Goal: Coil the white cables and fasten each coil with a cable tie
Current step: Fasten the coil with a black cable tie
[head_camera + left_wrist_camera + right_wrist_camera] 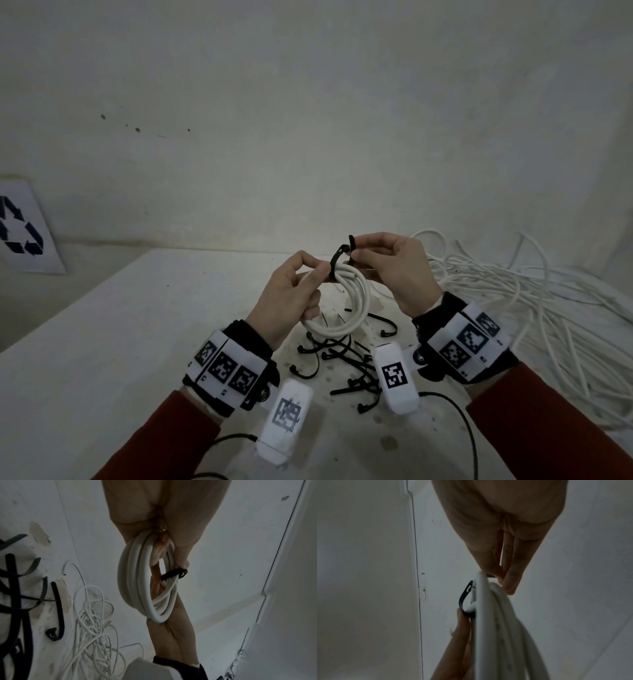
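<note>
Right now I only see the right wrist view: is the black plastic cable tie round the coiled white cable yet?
Observer: Yes. The head view shows the black plastic cable tie looped loosely round the white cable coil, its tail pinched by the right hand.
Operator: What holds the coil?
Observer: The left hand grips it beside the tie.
Operator: Any spare ties?
Observer: Several spare black ties lie on the white table below.

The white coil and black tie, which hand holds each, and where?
Left hand grips the white coil at its top, beside the tie; right hand pinches the black cable tie near its upper end.
</note>
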### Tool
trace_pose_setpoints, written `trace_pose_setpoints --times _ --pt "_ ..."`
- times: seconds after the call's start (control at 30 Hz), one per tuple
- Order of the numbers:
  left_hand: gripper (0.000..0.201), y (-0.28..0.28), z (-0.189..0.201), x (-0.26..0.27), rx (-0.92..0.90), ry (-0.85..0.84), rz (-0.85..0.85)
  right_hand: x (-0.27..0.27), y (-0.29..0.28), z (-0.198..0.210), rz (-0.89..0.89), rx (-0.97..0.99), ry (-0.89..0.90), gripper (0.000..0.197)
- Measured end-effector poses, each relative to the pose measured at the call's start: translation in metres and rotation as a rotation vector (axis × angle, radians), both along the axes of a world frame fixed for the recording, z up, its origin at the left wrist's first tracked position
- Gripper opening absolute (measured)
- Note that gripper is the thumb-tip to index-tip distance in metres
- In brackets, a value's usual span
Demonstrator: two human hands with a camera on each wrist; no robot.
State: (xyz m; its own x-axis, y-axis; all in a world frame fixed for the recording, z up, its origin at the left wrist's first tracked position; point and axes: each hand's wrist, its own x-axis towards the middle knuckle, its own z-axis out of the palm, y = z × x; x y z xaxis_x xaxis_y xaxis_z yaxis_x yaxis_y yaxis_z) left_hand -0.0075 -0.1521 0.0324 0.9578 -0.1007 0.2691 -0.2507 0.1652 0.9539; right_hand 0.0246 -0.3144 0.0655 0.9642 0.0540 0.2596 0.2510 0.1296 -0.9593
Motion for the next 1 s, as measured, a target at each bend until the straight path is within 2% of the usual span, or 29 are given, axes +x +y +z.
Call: trace_pose_setpoints --times 0.23,0.4,0.63,0.87,1.0 --pt "0.020 0.0010 -0.0008 0.0004 -0.050 -0.035 0.007 0.0025 -0.0040 0.0017 -0.024 -0.177 -0.153 0.011" --pt "0.019 -0.0006 0.0015 0.0021 -0.090 -0.062 0.028 0.0025 -0.0056 0.0026 -0.031 -0.251 -0.217 0.017" --pt "0.020 -0.0032 -0.0008 0.0033 -0.081 -0.074 0.055 -0.0008 -0.0064 0.0065 -0.007 -0.233 -0.299 0.021" --pt "0.021 -0.0051 0.0039 0.0037 -0.153 -0.099 0.062 0.0003 -0.0058 0.0062 -0.071 -0.258 -0.311 0.022" --pt "0.022 -0.0059 0.0049 0.0047 -0.151 -0.107 0.080 -0.0003 -0.0059 0.0076 -0.104 -0.292 -0.376 0.023"
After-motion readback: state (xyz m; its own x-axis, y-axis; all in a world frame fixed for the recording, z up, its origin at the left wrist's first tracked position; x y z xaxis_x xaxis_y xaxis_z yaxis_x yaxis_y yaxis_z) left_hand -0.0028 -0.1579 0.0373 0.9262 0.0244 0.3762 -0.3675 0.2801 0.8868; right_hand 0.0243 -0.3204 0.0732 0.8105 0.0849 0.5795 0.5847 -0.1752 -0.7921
